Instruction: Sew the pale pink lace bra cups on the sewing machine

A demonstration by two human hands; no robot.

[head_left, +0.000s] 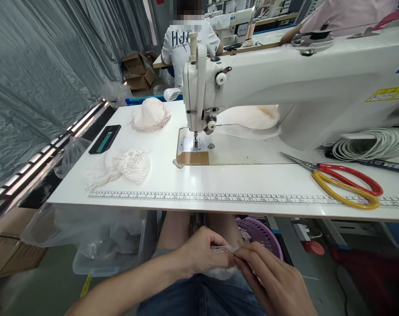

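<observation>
Both my hands are low in my lap, below the table edge. My left hand (202,254) and my right hand (272,281) pinch a small piece of white lace (223,250) between their fingertips, with more pale fabric (221,273) bunched under them. On the white table (239,180) above stands a white sewing machine (285,83) with its needle over the metal plate (193,147). Lace cup pieces (120,166) lie at the table's left, and another stack (151,115) lies farther back.
Red and yellow scissors (344,180) lie at the right front, coiled white cord (373,142) behind them. A black phone (105,138) lies at left. A purple basket (261,232) and a clear bin (107,259) sit under the table. Another person sits beyond the machine.
</observation>
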